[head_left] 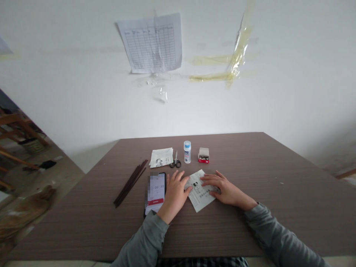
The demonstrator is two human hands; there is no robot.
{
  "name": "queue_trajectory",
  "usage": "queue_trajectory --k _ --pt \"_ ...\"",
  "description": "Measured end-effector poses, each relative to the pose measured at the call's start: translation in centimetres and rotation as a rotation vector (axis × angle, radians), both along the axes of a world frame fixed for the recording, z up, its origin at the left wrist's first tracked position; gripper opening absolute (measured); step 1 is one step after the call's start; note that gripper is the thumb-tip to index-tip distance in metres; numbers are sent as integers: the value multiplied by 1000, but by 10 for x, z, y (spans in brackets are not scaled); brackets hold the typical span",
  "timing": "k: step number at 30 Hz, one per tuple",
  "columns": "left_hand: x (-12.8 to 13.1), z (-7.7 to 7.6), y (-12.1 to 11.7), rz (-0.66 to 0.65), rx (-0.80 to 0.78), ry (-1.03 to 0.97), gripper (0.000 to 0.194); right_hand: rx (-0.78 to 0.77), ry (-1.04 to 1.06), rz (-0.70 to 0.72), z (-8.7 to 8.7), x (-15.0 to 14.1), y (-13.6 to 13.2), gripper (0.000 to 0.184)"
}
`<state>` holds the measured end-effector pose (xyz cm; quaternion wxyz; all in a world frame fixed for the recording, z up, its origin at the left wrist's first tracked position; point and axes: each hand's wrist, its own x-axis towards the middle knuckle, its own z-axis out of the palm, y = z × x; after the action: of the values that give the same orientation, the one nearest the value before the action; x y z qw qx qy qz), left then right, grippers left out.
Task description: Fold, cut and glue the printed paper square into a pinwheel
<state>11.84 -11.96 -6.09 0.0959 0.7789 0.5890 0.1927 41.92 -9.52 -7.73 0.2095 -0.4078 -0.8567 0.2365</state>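
Observation:
A printed sheet of paper (200,198) with a small drawing lies turned at an angle on the brown table. My left hand (176,193) rests at its left edge, fingers spread and thumb at the paper. From the other side, my right hand (222,187) lies over the paper's right part with its fingers stretched out. Neither hand grips anything. A phone (157,191) showing a timer is just left of my left hand, its lower edge partly behind my sleeve.
Behind the paper stand a white glue bottle (187,152) with a blue cap and a small open red box (204,155). Scissors (175,161) lie beside a stack of printed papers (161,157). Several thin dark sticks (130,183) lie at the left. The wall (178,115) borders the table's far edge.

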Motion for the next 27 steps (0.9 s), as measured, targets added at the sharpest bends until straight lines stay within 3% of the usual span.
queue_trajectory --k 8,15,21,27 --pt "6 9 -4 -31 -70 -42 40 177 -166 -74 15 -10 -9 37" --pt "2 8 -2 -66 -76 -52 45 224 -153 -107 5 -11 -6 34" --pt "2 9 -1 -199 -170 -56 57 200 -66 -81 -2 -7 -4 35" --pt "-3 15 -3 -245 -220 -28 50 92 -50 -45 2 3 1 42"
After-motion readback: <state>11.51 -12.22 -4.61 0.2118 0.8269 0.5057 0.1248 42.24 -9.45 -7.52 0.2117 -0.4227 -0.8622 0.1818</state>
